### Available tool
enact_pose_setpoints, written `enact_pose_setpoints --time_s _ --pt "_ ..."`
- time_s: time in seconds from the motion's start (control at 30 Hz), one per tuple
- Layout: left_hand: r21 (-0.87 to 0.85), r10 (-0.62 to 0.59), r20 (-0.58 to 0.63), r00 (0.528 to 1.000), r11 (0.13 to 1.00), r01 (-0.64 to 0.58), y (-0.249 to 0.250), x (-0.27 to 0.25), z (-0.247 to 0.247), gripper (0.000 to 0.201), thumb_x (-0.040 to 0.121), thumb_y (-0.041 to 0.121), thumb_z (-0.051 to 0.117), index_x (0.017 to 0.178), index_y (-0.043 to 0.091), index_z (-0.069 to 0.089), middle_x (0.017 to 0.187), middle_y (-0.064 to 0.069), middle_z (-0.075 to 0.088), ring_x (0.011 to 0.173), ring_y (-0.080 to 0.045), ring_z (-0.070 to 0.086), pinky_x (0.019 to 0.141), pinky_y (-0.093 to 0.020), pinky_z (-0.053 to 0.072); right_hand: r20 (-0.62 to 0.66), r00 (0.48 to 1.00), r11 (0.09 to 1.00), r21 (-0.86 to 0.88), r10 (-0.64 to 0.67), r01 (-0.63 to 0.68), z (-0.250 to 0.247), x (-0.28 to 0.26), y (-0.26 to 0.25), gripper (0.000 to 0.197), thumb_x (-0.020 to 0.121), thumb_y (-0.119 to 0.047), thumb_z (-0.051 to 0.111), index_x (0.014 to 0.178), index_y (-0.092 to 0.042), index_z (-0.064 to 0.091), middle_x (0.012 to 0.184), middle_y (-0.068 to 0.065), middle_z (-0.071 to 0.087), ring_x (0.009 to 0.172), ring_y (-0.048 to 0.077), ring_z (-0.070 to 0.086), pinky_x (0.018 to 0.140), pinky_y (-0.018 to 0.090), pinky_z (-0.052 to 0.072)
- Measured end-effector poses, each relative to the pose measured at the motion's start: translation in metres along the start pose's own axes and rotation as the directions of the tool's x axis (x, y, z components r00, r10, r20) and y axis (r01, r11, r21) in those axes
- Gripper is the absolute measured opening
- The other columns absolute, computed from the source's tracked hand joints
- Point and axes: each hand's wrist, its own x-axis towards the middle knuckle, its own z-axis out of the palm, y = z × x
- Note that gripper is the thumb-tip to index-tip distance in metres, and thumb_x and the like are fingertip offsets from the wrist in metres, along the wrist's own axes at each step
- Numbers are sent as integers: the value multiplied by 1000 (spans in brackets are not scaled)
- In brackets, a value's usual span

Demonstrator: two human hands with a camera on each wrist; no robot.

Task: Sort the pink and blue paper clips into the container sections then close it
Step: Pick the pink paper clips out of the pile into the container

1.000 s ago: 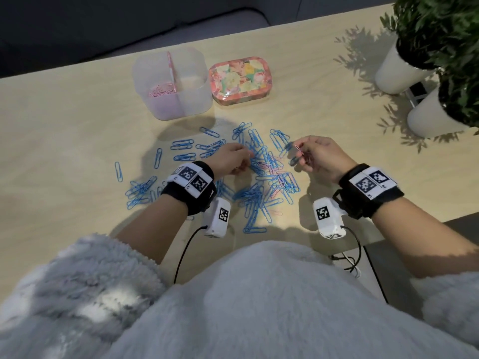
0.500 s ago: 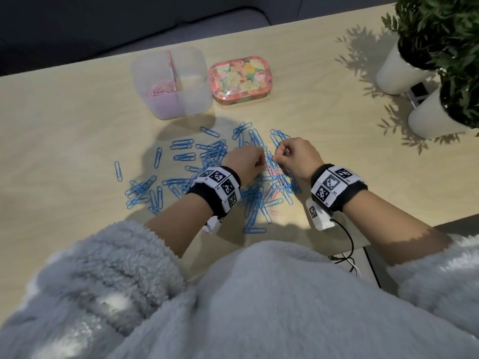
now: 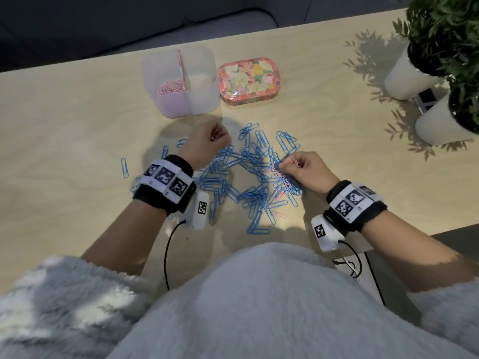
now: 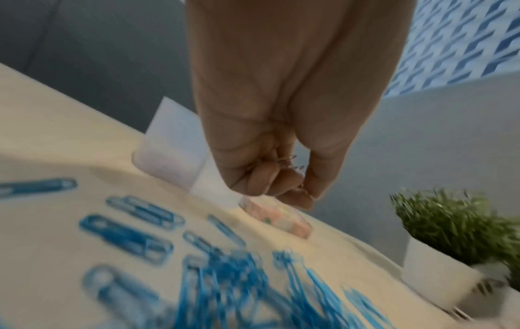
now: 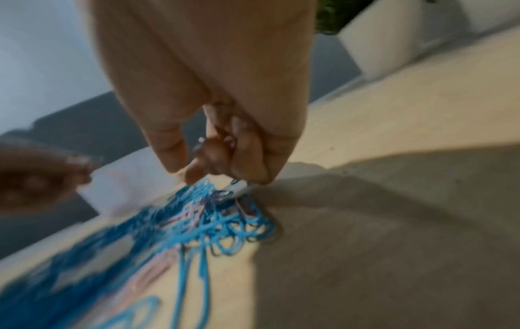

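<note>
A clear two-section container [image 3: 202, 104] stands at the back of the table, with pink clips [image 3: 169, 87] in its left section. Its floral lid [image 3: 249, 79] lies just to the right. Several blue paper clips [image 3: 246, 172] are strewn in a pile before me, with a few pink ones [image 3: 278, 174] mixed in. My left hand [image 3: 207, 143] is raised between the pile and the container, its fingers curled round pink clips [image 4: 287, 161]. My right hand [image 3: 298, 164] is down on the pile's right side, pinching pink clips [image 3: 296, 161].
Two white pots with green plants [image 3: 440, 47] stand at the table's back right. A loose blue clip [image 3: 125, 168] lies far left. The table's near edge runs just before my body, with cables [image 3: 350, 265] hanging at the right.
My left hand has lifted off the pile and moved back towards the container with pink clips in it. My right hand has shifted a little right along the pile.
</note>
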Motion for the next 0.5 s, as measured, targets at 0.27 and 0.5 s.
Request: enact_pose_setpoints --time_s 0.27,0.5 --pt "146 -38 -298 954 986 85 9 35 -72 21 89 9 46 101 8 64 101 -15 62 95 -26 57 76 -25 42 3 992 794 -599 -128 104 13 2 -16 18 83 -26 60 68 -22 51 68 -2 60 70 19 50 65 30 39" --pt "207 -172 -413 894 939 276 6 68 -104 27 86 8 43 105 9 63 118 -19 62 107 -35 59 86 -35 48 31 989 972 -182 -143 146 6 15 -49 25 85 -5 61 62 -14 57 42 -11 53 36 -2 43 47 16 37"
